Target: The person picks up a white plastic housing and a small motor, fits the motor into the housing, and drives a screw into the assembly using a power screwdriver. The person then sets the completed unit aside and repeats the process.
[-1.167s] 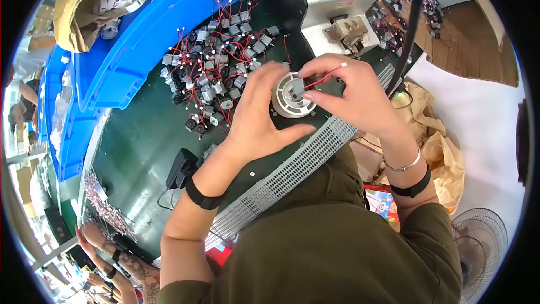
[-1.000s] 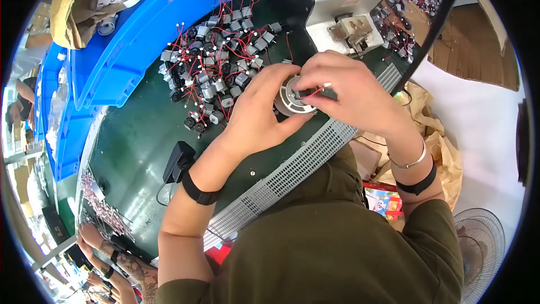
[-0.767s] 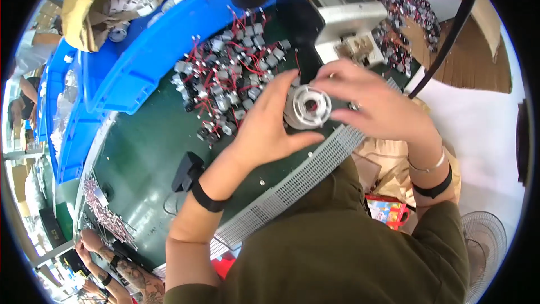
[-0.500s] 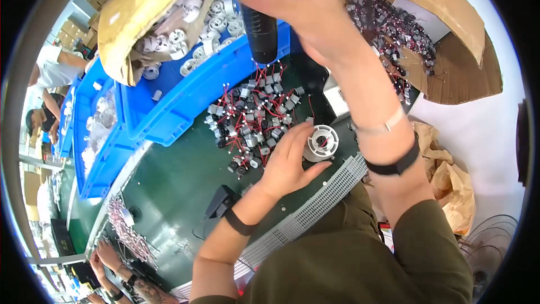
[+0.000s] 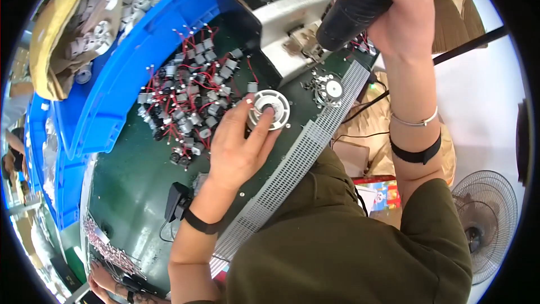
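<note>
Holding white casing [image 5: 280, 104] under left hand [image 5: 236, 149] near front edge of green tabletop [image 5: 135, 180], right of motor heap [image 5: 185, 126], with fingers bent over rim and face. Clutching black tool [image 5: 351, 19] in right hand [image 5: 406, 22], well apart from casing. Could skid or tip under uneven finger pressure. Looks round, white, slotted around rim, darker at centre.
</note>
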The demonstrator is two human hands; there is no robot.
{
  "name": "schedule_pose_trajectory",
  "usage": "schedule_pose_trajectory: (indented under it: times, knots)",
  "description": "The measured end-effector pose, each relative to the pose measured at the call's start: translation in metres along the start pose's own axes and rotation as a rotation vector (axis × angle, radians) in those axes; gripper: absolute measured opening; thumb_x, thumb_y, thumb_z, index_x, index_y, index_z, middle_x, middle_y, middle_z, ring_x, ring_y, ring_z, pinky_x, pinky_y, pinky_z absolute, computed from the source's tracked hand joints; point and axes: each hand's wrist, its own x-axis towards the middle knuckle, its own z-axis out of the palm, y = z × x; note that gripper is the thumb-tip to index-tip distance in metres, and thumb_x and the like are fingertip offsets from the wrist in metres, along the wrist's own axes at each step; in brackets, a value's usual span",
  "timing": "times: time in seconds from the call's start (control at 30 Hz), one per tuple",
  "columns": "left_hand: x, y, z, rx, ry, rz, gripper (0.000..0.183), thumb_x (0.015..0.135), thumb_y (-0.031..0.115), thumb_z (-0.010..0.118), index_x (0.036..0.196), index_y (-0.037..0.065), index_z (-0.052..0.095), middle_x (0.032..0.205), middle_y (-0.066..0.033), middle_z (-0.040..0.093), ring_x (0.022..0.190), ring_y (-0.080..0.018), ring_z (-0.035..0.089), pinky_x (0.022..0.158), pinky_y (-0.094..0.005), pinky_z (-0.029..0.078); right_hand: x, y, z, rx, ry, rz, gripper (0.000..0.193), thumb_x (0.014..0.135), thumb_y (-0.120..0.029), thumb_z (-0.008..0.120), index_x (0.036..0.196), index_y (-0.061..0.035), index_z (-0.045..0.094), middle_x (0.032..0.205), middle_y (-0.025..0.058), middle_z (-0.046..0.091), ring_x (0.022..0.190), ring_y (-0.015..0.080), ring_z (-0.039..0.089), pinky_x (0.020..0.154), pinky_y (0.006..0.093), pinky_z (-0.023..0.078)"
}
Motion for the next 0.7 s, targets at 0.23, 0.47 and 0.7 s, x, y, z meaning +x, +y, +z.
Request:
schedule_pose_trajectory:
  times: [0.23,0.47,0.7]
  knots:
    - [-0.001,0.004,0.006,-0.027,-0.003,-0.035,0.043,0.061,0.012,0.08,0.099,0.006,0.064,0.11,-0.0212,0.054,0.091,-0.0338,0.059,0.069,-0.0373,0.052,-0.012,0.021,-0.022,0.026,0.072,-0.015,0.042,0.076,-0.005,0.063,0.113,0.0055,0.046,0.068,0.0086,0.056,0.056,0.0168,0.054,0.054,0.0265,0.046]
    - [0.0,0.006,0.012,-0.048,0.029,-0.045,0.041,0.06,0.01,0.081,0.096,0.005,0.063,0.11,-0.0227,0.054,0.091,-0.0349,0.059,0.069,-0.0371,0.052,-0.015,0.027,-0.026,0.018,0.08,-0.009,0.044,0.077,-0.005,0.062,0.115,0.0066,0.044,0.068,0.0094,0.056,0.056,0.0171,0.054,0.054,0.0264,0.046]
    - [-0.002,0.005,0.014,-0.071,0.057,-0.043,0.043,0.059,0.009,0.081,0.098,0.005,0.062,0.11,-0.0236,0.054,0.093,-0.0355,0.058,0.071,-0.0381,0.053,-0.015,0.028,-0.024,0.017,0.08,0.006,0.045,0.077,-0.006,0.061,0.116,0.0067,0.042,0.066,0.0098,0.055,0.056,0.0173,0.054,0.054,0.0267,0.046]
